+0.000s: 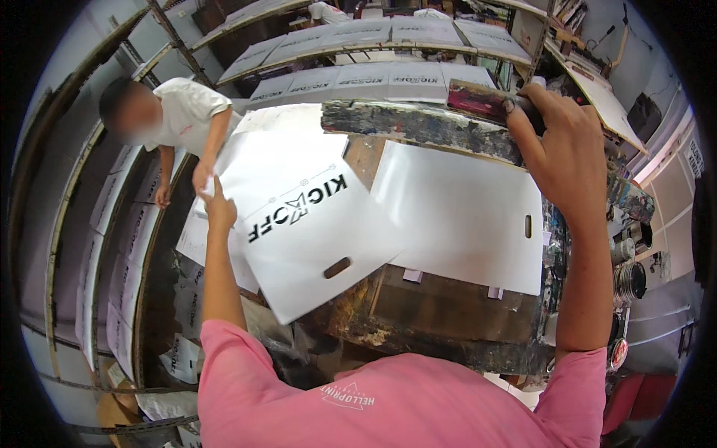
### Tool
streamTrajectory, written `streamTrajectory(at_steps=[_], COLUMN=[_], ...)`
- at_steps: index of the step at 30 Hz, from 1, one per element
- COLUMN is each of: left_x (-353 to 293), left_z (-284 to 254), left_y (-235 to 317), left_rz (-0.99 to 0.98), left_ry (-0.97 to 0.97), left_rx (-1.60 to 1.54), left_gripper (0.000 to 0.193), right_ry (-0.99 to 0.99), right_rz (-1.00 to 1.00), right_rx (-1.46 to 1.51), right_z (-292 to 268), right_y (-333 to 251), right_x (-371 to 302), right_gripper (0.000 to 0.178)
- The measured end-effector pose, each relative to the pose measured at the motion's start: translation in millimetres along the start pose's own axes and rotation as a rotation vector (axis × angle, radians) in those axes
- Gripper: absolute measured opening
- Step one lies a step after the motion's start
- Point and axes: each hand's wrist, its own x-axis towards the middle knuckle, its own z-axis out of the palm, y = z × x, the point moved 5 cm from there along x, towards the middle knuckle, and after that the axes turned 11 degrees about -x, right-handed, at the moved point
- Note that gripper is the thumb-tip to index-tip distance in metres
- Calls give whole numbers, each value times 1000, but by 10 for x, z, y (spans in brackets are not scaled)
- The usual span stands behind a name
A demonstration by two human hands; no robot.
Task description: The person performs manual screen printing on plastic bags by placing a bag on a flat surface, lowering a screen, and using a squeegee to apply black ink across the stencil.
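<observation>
While a blank bag [463, 216] is lying flat at right, presumably for smoothness, a printed bag [299, 261] is slanting over its left edge. The right hand [556, 145] is curling round an ink-stained block [476, 98], apparently for control; whether the left hand [219, 205] (beside the printed bag) is pinching, one cannot tell.

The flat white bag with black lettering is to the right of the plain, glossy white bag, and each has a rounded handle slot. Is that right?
Not quite: the head view shows the flat white bag with black lettering to the left of the plain, glossy white bag. Each does have a rounded handle slot.
</observation>
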Motion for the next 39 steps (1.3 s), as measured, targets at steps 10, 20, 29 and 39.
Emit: streamTrajectory(at_steps=[10,20,29,39], left_x=[-2287,-3136,-3196,-3161], left_z=[-613,667,794,727], left_y=[2494,1667,1588,1650], left_rz=[42,194,333,348], left_ry=[-670,-476,-383,-434], left_rx=[-1649,-919,-770,-710], left_gripper=[128,118,129,129], right_ry=[-524,-563,-479,-427], right_rz=[-194,-228,-226,-158], right_rx=[37,275,150,55], right_z=[202,2092,3987,3462], right_y=[-251,252,750,249], right_x=[-1179,-1816,-892,-1567], right_gripper=[63,44,40,41])
